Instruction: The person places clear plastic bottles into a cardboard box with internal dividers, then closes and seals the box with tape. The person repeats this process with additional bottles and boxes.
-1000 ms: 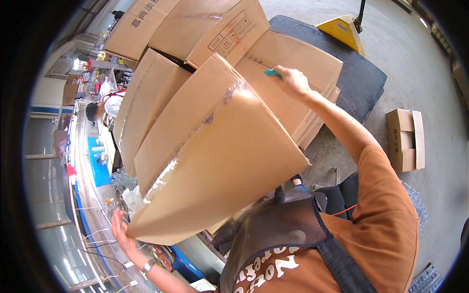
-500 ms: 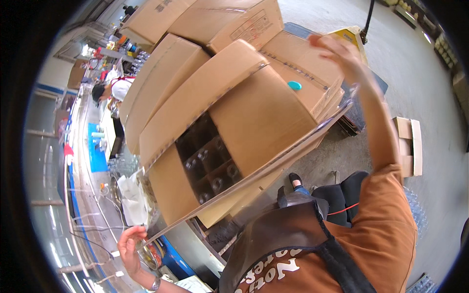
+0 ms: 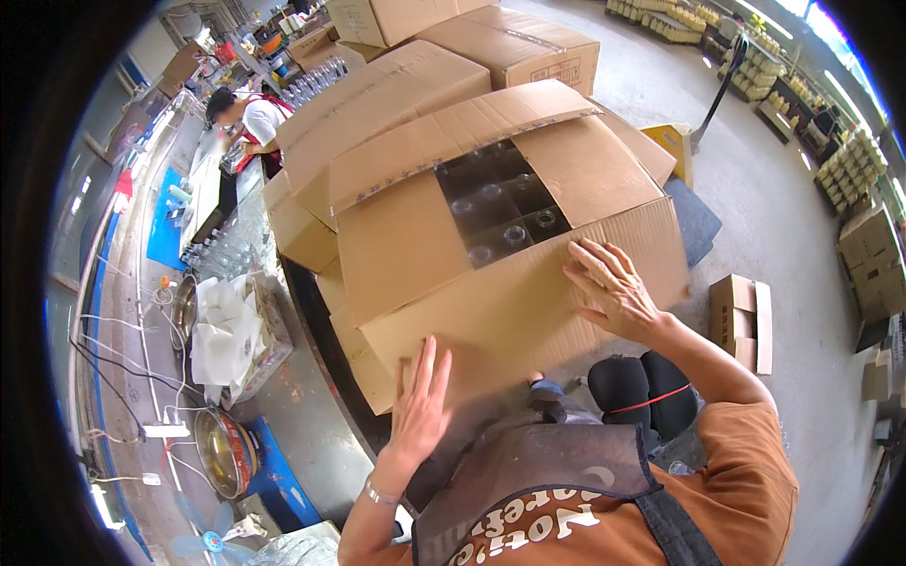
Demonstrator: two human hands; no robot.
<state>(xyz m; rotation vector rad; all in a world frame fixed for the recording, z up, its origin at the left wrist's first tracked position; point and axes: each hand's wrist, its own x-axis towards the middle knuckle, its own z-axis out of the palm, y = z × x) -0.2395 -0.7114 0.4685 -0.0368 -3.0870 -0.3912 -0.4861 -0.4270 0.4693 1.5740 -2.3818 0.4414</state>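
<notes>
Grey concrete floor (image 3: pixel 694 255) runs off to the right of the open carton (image 3: pixel 595 179), with a bench (image 3: pixel 302 406) down its left. Count so far: at least five clear bottle necks (image 3: pixel 514 234) in the carton's gap, three big cartons (image 3: pixel 387 104) at least behind it, one small carton (image 3: pixel 733 321) and one yellow pallet jack (image 3: pixel 672 149) to its right, one co-worker (image 3: pixel 260 127) beyond its left.

Half a second ago its near flap (image 3: pixel 514 325) stuck out and the right hand was up in the air; now the flap hangs down its near side. Right hand (image 3: pixel 613 288) lies on it, fingers loosely spread, gripping nothing. Left hand (image 3: pixel 420 406) is wide open by the flap's left part, also holding nothing; can't tell if it's touching.
</notes>
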